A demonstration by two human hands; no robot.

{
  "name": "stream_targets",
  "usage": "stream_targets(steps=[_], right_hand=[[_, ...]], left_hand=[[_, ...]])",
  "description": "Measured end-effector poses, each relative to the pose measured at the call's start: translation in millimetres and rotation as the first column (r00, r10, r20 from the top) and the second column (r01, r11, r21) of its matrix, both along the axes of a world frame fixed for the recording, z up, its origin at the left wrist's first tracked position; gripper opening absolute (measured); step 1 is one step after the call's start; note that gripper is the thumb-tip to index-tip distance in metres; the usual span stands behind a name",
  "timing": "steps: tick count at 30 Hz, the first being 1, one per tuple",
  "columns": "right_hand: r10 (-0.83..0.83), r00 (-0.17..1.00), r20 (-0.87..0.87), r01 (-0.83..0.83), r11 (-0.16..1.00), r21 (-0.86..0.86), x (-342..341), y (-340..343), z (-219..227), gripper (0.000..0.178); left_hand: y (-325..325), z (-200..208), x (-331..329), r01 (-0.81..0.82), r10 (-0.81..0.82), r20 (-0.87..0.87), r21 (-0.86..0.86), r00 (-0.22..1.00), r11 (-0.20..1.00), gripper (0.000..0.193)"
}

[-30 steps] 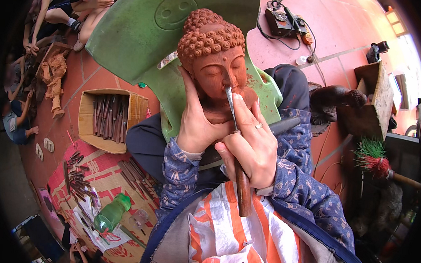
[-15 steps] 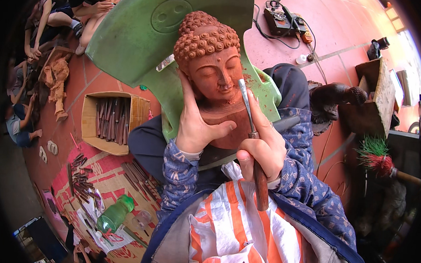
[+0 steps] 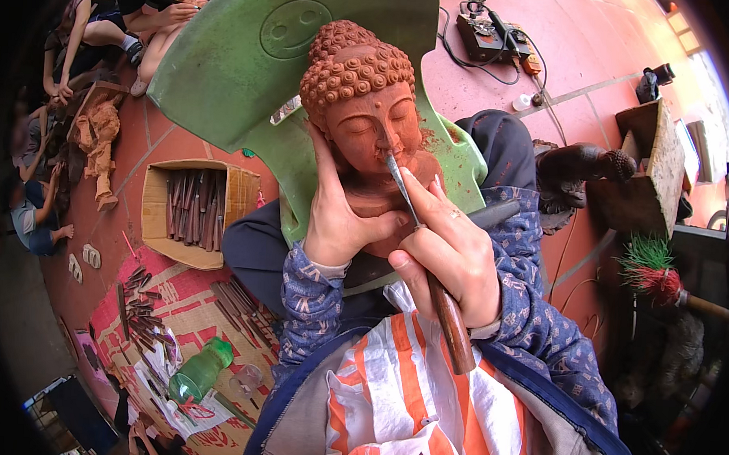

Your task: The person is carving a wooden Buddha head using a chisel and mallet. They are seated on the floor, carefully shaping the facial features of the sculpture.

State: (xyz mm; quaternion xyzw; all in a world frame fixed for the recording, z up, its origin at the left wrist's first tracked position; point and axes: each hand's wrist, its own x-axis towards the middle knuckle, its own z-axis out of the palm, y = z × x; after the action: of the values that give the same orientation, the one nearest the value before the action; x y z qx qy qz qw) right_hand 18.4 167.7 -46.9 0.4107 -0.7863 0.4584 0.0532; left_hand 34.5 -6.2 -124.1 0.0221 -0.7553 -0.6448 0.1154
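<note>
A reddish-brown wooden Buddha bust [image 3: 369, 118] with curled hair leans on a green plastic chair [image 3: 217, 75] in front of me. My left hand [image 3: 336, 230] cups its jaw and neck, the thumb across the chest. In my right hand [image 3: 457, 260] is a carving chisel [image 3: 451, 329] with a dark wooden handle, its index finger stretched along the metal shaft. The chisel's tip meets the face at the mouth, just below the nose. Wood crumbs lie on the chair beside the bust. My right fingers partly hide the bust's lower chest.
At left stand a cardboard box [image 3: 183, 256] of wooden-handled tools, more loose tools [image 3: 141, 311] and a green bottle [image 3: 202, 371]. Corded equipment [image 3: 486, 39], a dark carved figure [image 3: 583, 168], a wooden box [image 3: 668, 172] and a brush [image 3: 655, 277] are at right. Other people sit at far left.
My right hand has tilted the chisel and shifted its tip left and slightly down, from beside the cheek onto the mouth. The handle end has swung slightly right. My left hand stays put.
</note>
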Motion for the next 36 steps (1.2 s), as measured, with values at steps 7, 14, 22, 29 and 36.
stream_targets(steps=[7,14,22,29,36], right_hand=[[-0.043,0.999,0.025,0.041,0.997,0.065,3.8,-7.5,10.8,0.021],[-0.059,0.994,-0.094,0.065,0.996,0.063,6.5,-11.9,-11.1,0.028],[-0.071,0.983,-0.171,0.062,0.996,-0.057,6.0,-15.6,-35.0,0.033],[-0.003,0.999,-0.041,-0.001,0.994,-0.109,3.3,-1.1,-17.8,0.028],[0.022,1.0,0.022,-0.02,0.997,-0.071,0.2,1.2,-6.6,0.025]], left_hand=[[3.4,0.5,-0.3,-0.021,0.02,0.022,0.069,1.0,0.997,0.145],[4.8,-2.3,1.4,-0.031,0.029,0.021,0.053,0.999,0.998,0.142],[4.3,1.6,-0.5,-0.023,0.023,0.004,0.017,1.0,1.0,0.14],[-3.4,0.0,1.0,0.003,-0.003,-0.005,-0.09,1.0,0.996,0.143],[0.8,2.7,1.2,0.005,-0.005,0.003,0.018,1.0,1.0,0.143]])
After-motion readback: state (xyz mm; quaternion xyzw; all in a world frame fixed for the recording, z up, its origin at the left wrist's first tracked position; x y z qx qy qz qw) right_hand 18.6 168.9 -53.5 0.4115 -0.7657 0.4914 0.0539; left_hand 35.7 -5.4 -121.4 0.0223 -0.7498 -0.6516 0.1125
